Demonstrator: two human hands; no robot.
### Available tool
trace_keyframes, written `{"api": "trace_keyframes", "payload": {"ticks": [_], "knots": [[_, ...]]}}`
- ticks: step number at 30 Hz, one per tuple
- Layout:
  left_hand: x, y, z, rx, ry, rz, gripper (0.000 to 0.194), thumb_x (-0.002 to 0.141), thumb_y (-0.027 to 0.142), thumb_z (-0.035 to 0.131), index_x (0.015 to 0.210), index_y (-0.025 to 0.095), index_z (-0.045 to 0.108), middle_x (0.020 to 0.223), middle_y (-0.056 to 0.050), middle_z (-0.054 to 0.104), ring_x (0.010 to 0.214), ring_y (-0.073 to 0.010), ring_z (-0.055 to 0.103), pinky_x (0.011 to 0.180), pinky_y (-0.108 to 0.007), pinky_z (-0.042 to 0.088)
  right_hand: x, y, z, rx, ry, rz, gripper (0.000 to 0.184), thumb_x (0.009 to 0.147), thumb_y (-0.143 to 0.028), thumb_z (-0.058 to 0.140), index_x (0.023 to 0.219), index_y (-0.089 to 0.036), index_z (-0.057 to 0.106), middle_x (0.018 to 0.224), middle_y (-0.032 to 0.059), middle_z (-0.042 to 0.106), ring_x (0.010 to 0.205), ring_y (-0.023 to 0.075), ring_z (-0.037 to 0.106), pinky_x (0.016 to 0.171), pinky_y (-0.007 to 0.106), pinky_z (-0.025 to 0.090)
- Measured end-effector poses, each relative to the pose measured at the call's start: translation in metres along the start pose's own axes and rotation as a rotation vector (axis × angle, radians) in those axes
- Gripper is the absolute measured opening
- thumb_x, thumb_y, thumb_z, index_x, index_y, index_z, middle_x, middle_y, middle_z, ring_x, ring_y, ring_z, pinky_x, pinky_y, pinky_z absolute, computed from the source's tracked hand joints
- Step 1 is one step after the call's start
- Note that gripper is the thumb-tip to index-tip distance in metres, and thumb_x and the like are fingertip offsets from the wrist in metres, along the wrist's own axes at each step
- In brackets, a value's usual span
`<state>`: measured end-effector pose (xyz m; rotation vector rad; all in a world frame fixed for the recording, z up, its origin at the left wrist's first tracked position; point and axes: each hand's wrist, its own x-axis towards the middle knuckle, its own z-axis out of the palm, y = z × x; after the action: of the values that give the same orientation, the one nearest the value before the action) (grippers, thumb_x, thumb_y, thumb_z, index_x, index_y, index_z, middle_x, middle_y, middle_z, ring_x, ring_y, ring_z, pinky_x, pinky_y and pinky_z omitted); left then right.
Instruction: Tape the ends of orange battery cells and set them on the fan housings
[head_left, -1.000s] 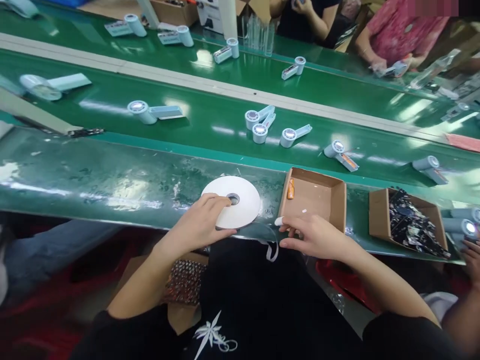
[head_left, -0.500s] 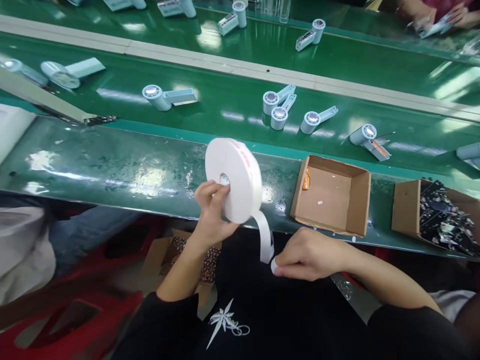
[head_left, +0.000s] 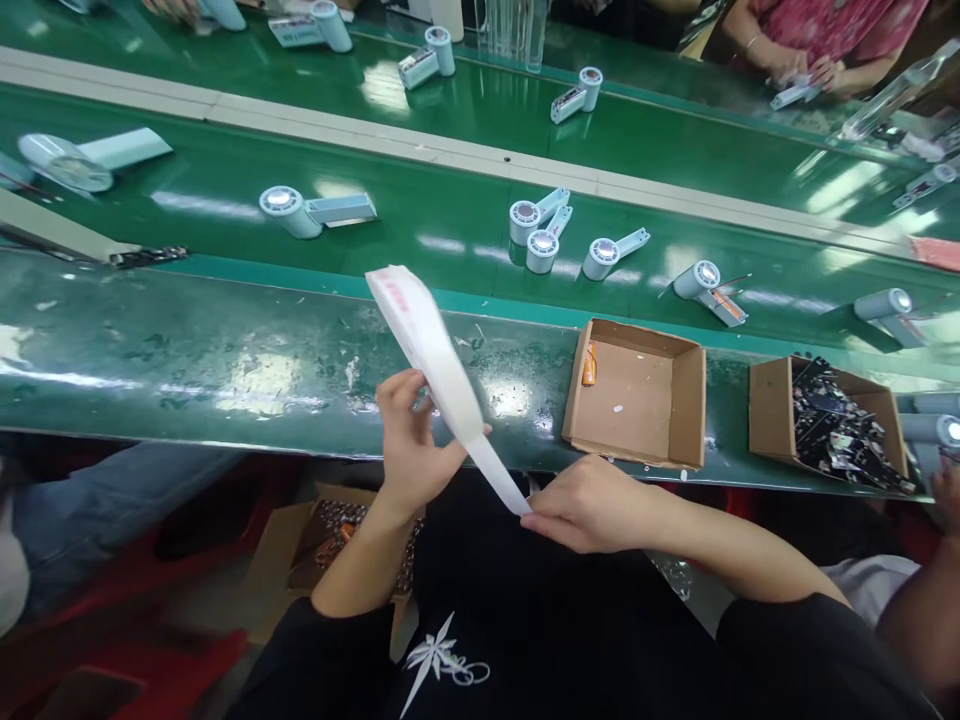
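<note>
Left hand point(head_left: 416, 440) grips the white roll point(head_left: 431, 350) by thumb and fingers, tilted over the near side of the bench point(head_left: 187, 350), while the right hand point(head_left: 589, 505) pinches the end of its strip point(head_left: 498, 478), stretched straight toward the near right. Right of the roll, a box point(head_left: 637, 415) holds an orange piece point(head_left: 589, 366); farther right, a second box point(head_left: 771, 408) holds dark parts point(head_left: 836, 420); pale-blue units point(head_left: 291, 212) lie on the far belt point(head_left: 435, 205).

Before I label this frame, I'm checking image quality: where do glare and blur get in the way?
Head view: white glare patches break up the green worktop; head view: streaks of reflected light lie on the green belt; head view: red print on the white tape roll looks smeared, unreadable; head view: the red stool at lower left is dim and soft.
</note>
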<state>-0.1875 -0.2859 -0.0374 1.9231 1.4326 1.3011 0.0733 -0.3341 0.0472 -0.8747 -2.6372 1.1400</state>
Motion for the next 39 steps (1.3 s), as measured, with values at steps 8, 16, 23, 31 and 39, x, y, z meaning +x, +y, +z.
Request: {"api": "trace_keyframes", "payload": {"ticks": [8, 16, 23, 31, 39], "knots": [[-0.012, -0.012, 0.016, -0.285, 0.027, -0.22, 0.079, 0.077, 0.041, 0.092, 0.148, 0.035, 0.056, 0.142, -0.009, 0.045, 0.138, -0.0305, 0.051, 0.102, -0.042, 0.063, 0.001, 0.075, -0.076, -0.442, 0.24, 0.8, 0.048, 0.115, -0.048, 0.044, 0.096, -0.018, 0.076, 0.094, 0.0112, 0.081, 0.083, 0.0244, 0.073, 0.066, 0.031, 0.038], [-0.025, -0.013, 0.027, 0.064, -0.132, -0.132, 0.083, 0.078, 0.025, 0.082, 0.154, 0.028, 0.049, 0.144, -0.014, 0.05, 0.136, -0.035, 0.049, 0.119, -0.057, 0.044, 0.007, 0.135, -0.076, -0.469, 0.123, 0.849, 0.033, 0.111, -0.03, 0.047, 0.098, -0.019, 0.074, 0.103, 0.0137, 0.082, 0.095, 0.0285, 0.077, 0.075, 0.032, 0.044], [-0.025, -0.01, 0.027, 0.111, -0.146, -0.098, 0.084, 0.078, 0.021, 0.077, 0.155, 0.028, 0.046, 0.145, -0.013, 0.05, 0.136, -0.0355, 0.046, 0.119, -0.055, 0.043, 0.004, 0.135, -0.084, -0.361, 0.162, 0.883, 0.027, 0.101, -0.031, 0.059, 0.079, -0.02, 0.071, 0.091, 0.0126, 0.081, 0.087, 0.0279, 0.076, 0.069, 0.032, 0.043], [-0.015, -0.014, 0.01, 0.406, -0.232, -0.081, 0.071, 0.087, 0.03, 0.076, 0.154, 0.022, 0.053, 0.145, -0.018, 0.054, 0.136, -0.0421, 0.041, 0.122, -0.067, 0.035, 0.007, 0.131, -0.073, -0.186, 0.343, 0.717, 0.036, 0.098, -0.028, 0.072, 0.131, -0.017, 0.066, 0.125, 0.0133, 0.079, 0.112, 0.0291, 0.075, 0.09, 0.034, 0.053], [-0.007, -0.006, -0.025, 0.35, -0.474, -0.001, 0.068, 0.089, 0.042, 0.084, 0.151, 0.028, 0.058, 0.164, -0.017, 0.046, 0.157, -0.0481, 0.027, 0.126, -0.076, 0.029, -0.031, 0.11, -0.072, 0.221, 0.458, 0.591, 0.022, 0.082, -0.015, 0.068, 0.102, -0.02, 0.077, 0.095, 0.0036, 0.074, 0.083, 0.0191, 0.072, 0.078, 0.031, 0.058]]}}
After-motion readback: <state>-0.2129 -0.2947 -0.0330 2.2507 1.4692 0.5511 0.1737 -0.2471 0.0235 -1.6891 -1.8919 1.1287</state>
